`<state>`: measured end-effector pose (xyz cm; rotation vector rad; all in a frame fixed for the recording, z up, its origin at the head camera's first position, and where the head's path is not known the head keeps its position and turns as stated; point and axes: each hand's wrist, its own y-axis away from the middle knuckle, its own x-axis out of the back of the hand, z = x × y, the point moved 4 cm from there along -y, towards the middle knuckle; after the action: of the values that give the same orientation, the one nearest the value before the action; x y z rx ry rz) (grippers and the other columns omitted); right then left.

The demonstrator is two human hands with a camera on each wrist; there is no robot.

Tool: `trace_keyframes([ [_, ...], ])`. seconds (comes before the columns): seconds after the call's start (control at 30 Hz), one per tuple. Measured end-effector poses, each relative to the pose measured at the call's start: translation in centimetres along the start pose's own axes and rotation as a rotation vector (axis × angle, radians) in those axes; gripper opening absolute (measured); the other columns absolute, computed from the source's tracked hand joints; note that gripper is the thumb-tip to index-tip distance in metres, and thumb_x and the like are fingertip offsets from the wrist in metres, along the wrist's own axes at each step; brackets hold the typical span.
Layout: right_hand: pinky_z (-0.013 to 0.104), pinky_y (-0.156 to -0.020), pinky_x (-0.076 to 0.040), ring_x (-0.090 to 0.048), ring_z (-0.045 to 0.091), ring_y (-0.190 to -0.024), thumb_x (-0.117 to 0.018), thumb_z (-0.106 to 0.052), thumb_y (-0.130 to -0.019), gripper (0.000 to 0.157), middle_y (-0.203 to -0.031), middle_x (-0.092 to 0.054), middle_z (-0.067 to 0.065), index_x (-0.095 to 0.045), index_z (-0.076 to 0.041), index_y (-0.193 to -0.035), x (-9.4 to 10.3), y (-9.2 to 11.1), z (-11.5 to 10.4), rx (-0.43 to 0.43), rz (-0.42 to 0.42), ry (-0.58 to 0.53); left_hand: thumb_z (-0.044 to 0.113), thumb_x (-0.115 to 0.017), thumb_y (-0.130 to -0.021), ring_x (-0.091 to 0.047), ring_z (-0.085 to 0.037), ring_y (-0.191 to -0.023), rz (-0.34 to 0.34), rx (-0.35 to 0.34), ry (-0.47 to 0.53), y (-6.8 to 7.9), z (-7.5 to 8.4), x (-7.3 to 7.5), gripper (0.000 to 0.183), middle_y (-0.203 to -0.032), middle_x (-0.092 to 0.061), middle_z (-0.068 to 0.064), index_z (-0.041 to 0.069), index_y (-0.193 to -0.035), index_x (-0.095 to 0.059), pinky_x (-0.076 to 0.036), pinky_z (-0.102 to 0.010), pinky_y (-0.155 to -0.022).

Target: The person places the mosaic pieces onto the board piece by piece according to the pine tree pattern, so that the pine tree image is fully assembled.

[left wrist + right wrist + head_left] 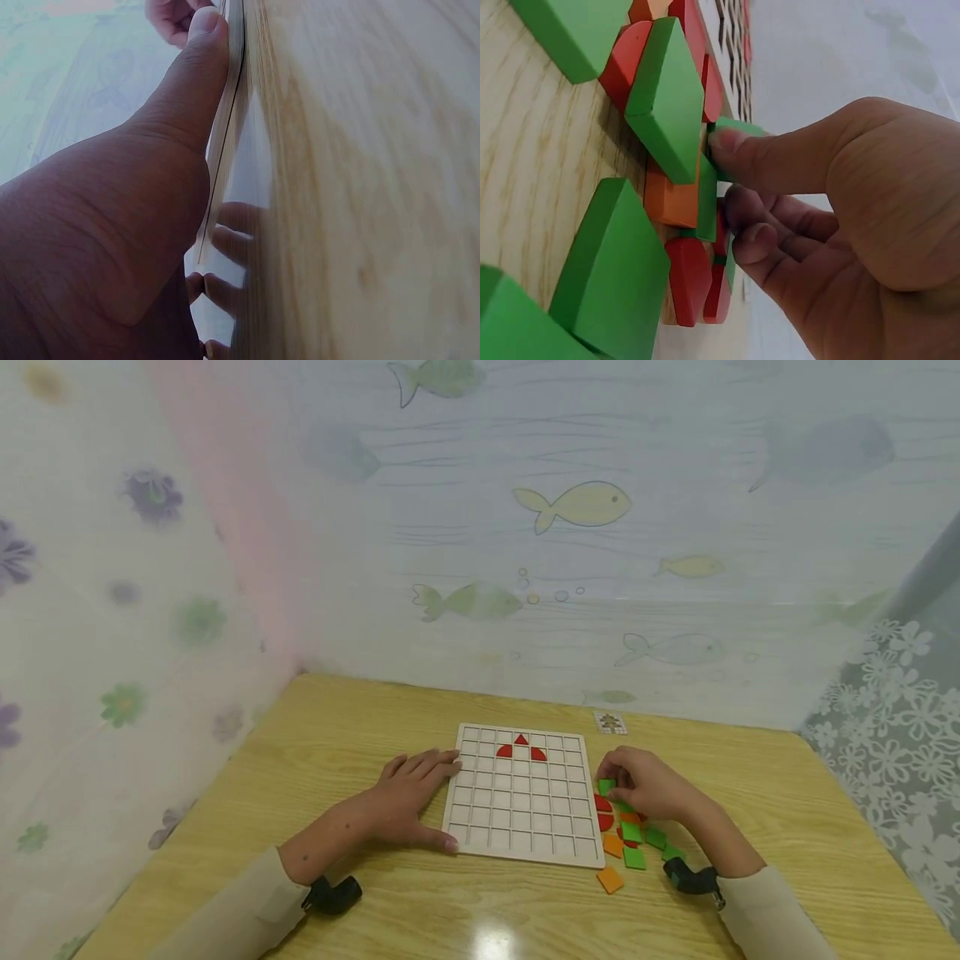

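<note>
A pale wooden grid board (525,852) lies on the table with a red triangle (521,740) and two red quarter circles (505,751) near its far edge. My left hand (405,802) rests against the board's left side, fingers spread, its thumb (199,45) along the near edge. Just past the board's right edge, my right hand (648,783) pinches a green square tile (607,787) between thumb and fingers. The thumb (739,150) partly covers that tile in the right wrist view. Below the hand lies a loose pile of green, orange and red pieces.
Red rounded pieces (603,814) lie against the board's right edge. An orange tile (611,880) and a green tile (634,858) sit nearest the front. A small patterned card (611,722) lies at the back, by the fish-print wall covering (570,635).
</note>
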<state>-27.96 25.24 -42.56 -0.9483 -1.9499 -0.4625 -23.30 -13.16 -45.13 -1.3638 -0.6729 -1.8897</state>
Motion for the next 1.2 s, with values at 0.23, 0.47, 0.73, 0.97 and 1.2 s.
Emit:
trace_keyframes([
  [0.23, 0.03, -0.075, -0.056, -0.063, 0.008, -0.083, -0.067, 0.005, -0.099, 0.016, -0.095, -0.068, -0.003, -0.071, -0.009, -0.107, 0.3, -0.2, 0.2, -0.009, 0.011, -0.016, 0.086, -0.066, -0.082, -0.016, -0.036, -0.162, -0.002, -0.002, -0.01, 0.0, 0.1, 0.2, 0.119, -0.177, -0.018, -0.006, 0.015, -0.169, -0.028, -0.015, -0.07, -0.123],
  [0.47, 0.03, -0.072, -0.054, -0.062, 0.011, -0.081, -0.066, 0.003, -0.101, 0.013, -0.096, -0.069, 0.0, -0.071, -0.007, -0.107, 0.7, -1.0, -0.8, -0.002, 0.066, -0.038, 0.084, -0.068, -0.083, -0.017, -0.037, -0.162, -0.002, -0.001, -0.007, -0.1, 0.1, 0.3, 0.117, -0.177, -0.019, -0.007, 0.015, -0.168, -0.029, -0.015, -0.071, -0.122],
  [0.73, 0.031, -0.074, -0.054, -0.063, 0.012, -0.083, -0.067, 0.001, -0.102, 0.011, -0.096, -0.07, 0.0, -0.072, -0.008, -0.106, 0.1, -3.1, -2.3, -0.003, 0.083, -0.061, 0.084, -0.069, -0.081, -0.019, -0.036, -0.162, -0.003, 0.01, -0.012, -0.1, 0.1, 0.2, 0.118, -0.177, -0.019, -0.006, 0.015, -0.168, -0.03, -0.016, -0.071, -0.122],
  [0.97, 0.032, -0.077, -0.055, -0.063, 0.014, -0.085, -0.067, 0.001, -0.102, 0.011, -0.098, -0.071, 0.002, -0.072, -0.007, -0.107, -0.6, -4.9, -3.1, -0.024, 0.1, -0.074, 0.083, -0.069, -0.082, -0.019, -0.037, -0.162, -0.01, 0.0, -0.001, -0.2, 0.2, 0.3, 0.117, -0.177, -0.019, -0.007, 0.014, -0.168, -0.03, -0.015, -0.071, -0.122],
  [1.2, 0.037, -0.078, -0.053, -0.061, 0.016, -0.084, -0.068, -0.001, -0.101, 0.01, -0.095, -0.07, 0.001, -0.073, -0.009, -0.105, -1.2, -6.7, -4.0, -0.077, 0.131, -0.074, 0.083, -0.069, -0.083, -0.018, -0.037, -0.162, -0.005, -0.008, -0.003, -0.3, 0.1, 0.3, 0.117, -0.177, -0.019, -0.007, 0.014, -0.168, -0.029, -0.016, -0.071, -0.122],
])
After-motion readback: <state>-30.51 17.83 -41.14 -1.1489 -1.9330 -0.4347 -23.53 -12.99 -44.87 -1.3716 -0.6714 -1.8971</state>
